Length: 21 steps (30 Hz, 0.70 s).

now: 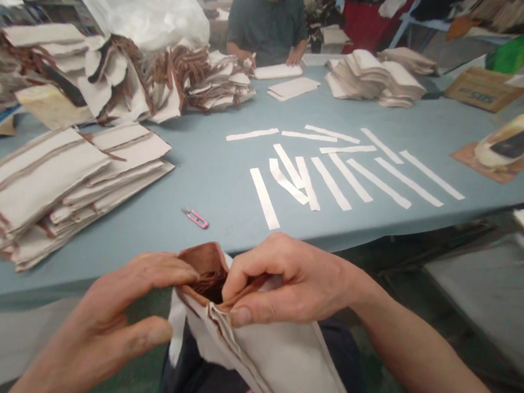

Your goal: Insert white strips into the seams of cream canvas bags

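Pinching the pouch rim, right grip closed; left grip half-open.

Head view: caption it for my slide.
Left hand and right hand at cream bag mouth, pink snips and white strips beyond.

We have one view, worn on the head, looking forward and down from close above the lap across the blue tabletop toward a person opposite.

Passage over tabletop between left fabric stack and white strips; pink snips at near end; bundles wall off far left.
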### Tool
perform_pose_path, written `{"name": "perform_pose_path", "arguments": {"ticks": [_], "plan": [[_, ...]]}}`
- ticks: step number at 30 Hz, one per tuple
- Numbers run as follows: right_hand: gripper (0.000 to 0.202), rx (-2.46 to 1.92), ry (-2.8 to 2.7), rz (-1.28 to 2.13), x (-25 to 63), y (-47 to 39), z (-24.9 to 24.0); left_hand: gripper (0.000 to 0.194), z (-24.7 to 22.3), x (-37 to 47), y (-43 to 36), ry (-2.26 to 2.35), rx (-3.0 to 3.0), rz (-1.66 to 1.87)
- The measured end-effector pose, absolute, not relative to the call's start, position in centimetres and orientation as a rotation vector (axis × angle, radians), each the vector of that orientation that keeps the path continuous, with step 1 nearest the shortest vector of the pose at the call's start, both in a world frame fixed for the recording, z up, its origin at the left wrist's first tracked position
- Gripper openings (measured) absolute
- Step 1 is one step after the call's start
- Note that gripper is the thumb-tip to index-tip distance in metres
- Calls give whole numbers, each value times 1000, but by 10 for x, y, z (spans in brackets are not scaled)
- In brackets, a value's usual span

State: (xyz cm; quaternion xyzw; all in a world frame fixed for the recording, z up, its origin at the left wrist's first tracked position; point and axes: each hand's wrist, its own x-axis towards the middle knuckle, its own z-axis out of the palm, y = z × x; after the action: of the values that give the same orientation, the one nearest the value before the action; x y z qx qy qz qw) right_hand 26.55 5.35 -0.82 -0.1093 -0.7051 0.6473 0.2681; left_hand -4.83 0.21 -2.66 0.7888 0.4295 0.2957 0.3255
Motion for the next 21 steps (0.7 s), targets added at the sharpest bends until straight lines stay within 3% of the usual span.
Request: {"name": "perform_pose_path", "arguments": {"ticks": [2, 6, 15, 21], "plan": [[29, -264, -1906, 1714, 262, 54, -10, 42, -13, -21, 11, 923, 2048, 822], [33, -322, -1913, 1710, 263, 55, -19, 56, -3, 13, 21, 800, 1951, 785], [24, -393, -1889, 1739, 267, 64, -43, 34, -16, 18, 23, 996, 1822, 666], [25, -327, -1792, 1888, 259, 70, -61, 48, -18, 16, 27, 994, 1674, 611]]}}
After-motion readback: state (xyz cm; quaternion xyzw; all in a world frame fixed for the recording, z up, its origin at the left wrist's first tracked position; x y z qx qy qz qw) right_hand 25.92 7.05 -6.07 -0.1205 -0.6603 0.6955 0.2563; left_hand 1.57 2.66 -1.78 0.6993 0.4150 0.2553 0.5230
